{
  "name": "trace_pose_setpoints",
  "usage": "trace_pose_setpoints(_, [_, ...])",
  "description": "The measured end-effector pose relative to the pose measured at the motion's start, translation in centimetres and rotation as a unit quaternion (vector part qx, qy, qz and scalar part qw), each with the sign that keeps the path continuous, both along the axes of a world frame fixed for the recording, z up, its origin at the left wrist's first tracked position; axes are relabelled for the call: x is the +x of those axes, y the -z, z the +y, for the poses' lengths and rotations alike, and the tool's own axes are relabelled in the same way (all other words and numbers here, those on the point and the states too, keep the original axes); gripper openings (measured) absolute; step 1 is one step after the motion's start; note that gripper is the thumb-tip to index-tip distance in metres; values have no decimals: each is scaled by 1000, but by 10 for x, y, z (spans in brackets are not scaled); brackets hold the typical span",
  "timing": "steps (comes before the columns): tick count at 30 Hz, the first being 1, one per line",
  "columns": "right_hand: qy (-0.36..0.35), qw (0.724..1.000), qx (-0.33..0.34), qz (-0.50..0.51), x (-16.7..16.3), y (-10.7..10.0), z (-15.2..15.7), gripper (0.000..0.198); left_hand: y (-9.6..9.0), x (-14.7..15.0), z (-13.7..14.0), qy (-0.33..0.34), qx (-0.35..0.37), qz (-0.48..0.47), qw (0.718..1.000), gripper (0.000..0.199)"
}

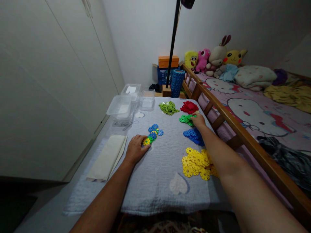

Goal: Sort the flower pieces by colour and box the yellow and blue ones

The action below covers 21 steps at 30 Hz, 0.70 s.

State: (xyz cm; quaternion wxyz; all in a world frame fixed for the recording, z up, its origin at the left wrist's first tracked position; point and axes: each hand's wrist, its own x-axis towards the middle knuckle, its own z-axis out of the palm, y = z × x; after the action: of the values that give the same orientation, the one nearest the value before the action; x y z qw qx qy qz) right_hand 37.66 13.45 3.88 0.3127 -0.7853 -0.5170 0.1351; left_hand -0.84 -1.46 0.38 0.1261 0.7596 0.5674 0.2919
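Observation:
My left hand [137, 149] rests on the cloth, thumb and fingers closed on the near yellow disc of a small cluster of joined snowflake discs [153, 135] in blue, green and yellow. My right hand [199, 120] reaches to the far right, its fingers bent and pinching at the edge of the green snowflake disc pile [186, 119]. What lies under those fingertips is partly hidden. Just nearer is a pile of blue snowflake discs [193, 135], partly behind my right forearm. Closer still are yellow snowflake discs [196, 161]. Behind the green pile lies a red pile [189, 107].
Light green pieces [168, 108] lie at the back of the cloth-covered table [160, 181]. Clear plastic containers [119, 106] stand at the back left, near a folded cream cloth [107, 158]. A wooden bed rail [233, 126] borders the right side; a black pole [173, 45] rises behind.

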Motion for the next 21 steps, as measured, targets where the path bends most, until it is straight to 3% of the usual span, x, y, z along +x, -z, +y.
trace_pose_setpoints(6, [-49,997,-5,-57,-10,-4,-7,33,-1,0,0,1,-4,-4,1000,32])
trace_pose_setpoints(14, [-103,974,-77,-189,-17,-10,-23,37,-1,0,0,-4,-2,-1,1000,32])
trace_pose_setpoints(21, [-91,969,-101,-208,-23,-10,-21,35,-1,1,0,-2,1,2,1000,31])
